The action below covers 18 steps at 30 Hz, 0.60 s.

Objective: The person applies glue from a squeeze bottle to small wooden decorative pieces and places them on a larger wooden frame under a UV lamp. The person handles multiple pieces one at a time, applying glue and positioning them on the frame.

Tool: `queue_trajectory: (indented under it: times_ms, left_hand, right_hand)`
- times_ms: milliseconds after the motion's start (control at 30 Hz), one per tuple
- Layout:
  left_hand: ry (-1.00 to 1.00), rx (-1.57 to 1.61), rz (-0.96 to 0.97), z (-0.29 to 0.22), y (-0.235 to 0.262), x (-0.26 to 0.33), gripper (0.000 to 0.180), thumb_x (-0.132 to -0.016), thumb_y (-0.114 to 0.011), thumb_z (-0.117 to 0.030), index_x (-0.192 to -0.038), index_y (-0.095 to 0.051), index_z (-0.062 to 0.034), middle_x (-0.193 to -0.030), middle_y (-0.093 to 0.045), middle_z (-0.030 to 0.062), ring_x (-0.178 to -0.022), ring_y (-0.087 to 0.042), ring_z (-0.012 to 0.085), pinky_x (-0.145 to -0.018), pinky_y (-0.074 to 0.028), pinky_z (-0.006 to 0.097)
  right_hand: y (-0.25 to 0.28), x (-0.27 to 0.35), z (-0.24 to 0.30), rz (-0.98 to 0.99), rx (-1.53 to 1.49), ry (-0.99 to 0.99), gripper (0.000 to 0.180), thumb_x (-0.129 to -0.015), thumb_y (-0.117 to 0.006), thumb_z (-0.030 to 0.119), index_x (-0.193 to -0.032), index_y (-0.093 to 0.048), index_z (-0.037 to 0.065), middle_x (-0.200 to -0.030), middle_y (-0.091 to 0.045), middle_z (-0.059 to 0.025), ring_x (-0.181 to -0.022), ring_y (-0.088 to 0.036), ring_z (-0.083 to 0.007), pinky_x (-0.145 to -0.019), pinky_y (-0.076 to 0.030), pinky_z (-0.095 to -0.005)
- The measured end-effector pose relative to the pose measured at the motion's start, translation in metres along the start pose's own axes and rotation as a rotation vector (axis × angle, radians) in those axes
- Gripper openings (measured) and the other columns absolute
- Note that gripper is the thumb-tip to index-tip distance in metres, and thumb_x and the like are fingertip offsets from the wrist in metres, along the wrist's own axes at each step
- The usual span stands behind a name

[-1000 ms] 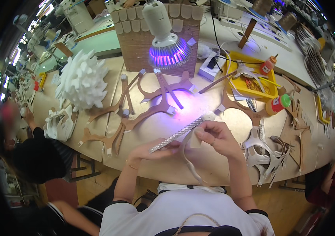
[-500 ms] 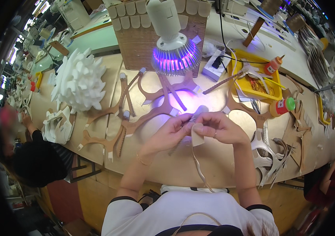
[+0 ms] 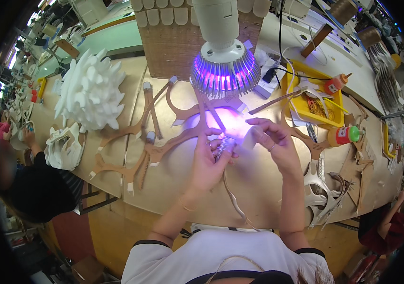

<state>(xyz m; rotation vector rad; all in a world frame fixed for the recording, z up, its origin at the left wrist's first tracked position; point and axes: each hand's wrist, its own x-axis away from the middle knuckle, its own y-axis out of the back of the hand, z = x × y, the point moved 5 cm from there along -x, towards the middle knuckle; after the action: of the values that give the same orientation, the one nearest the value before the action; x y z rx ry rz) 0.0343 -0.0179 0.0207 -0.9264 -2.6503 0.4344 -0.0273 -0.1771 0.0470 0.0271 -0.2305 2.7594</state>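
Note:
My left hand (image 3: 206,163) is closed round a braided silvery-grey strap (image 3: 224,147), under the glow of a purple-lit lamp (image 3: 225,75). A thin pale strap tail (image 3: 231,199) hangs from below this hand toward my lap. In my right hand (image 3: 277,142), thumb and fingers pinch a small pale flat piece (image 3: 249,140), apart from the braided strap. Brown Y-shaped strap pieces (image 3: 164,150) with white tips lie on the table beyond my left hand. Another brown piece (image 3: 306,142) lies to the right of my right hand.
A yellow tray (image 3: 291,102) with small parts stands at back right, with a red-tipped bottle (image 3: 337,84) and a green-capped jar (image 3: 344,136) by it. White strap pieces (image 3: 318,187) lie at right. A spiky white foam form (image 3: 90,92) stands at left. A person (image 3: 45,189) sits at left.
My hands have parted: the right one has moved up and right with the pale piece, away from the braided strap in my left hand. The view has shifted slightly.

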Motion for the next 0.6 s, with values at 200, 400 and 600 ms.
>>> queue_trajectory:
  times_ms: [200, 400, 600]
  left_hand:
    - [0.036, 0.179, -0.073, 0.005, 0.0, 0.005, 0.017, -0.091, -0.052, 0.001, -0.108, -0.052, 0.0002, -0.093, -0.059, 0.0052, -0.076, -0.056, 0.0065, -0.065, -0.045, 0.019]
    - [-0.125, -0.064, -0.098, -0.003, -0.005, 0.013, 0.018, -0.09, -0.063, -0.007, -0.104, -0.057, 0.0017, -0.092, -0.061, 0.004, -0.072, -0.054, 0.004, -0.059, -0.043, 0.019]
    - [-0.172, 0.023, -0.237, -0.005, 0.011, 0.023, 0.015, -0.091, -0.064, -0.009, -0.099, -0.056, 0.0012, -0.084, -0.061, 0.002, -0.071, -0.056, 0.0047, -0.059, -0.045, 0.019]
  right_hand:
    - [-0.028, 0.011, -0.008, 0.049, -0.047, -0.088, 0.018, -0.086, -0.068, 0.016, -0.095, -0.069, 0.0, -0.105, -0.066, -0.0049, -0.087, -0.058, -0.0096, -0.079, -0.045, -0.025]
    - [-0.028, 0.014, -0.011, 0.048, 0.237, -0.111, 0.022, -0.088, -0.067, 0.018, -0.101, -0.067, 0.0, -0.101, -0.065, -0.0068, -0.091, -0.057, -0.0093, -0.078, -0.047, -0.0249]
    - [-0.042, 0.02, -0.014, -0.076, -0.26, 0.084, 0.068, -0.093, -0.057, 0.011, -0.147, -0.014, 0.008, -0.119, -0.055, -0.0132, -0.094, -0.059, -0.0161, -0.08, -0.048, -0.0282]
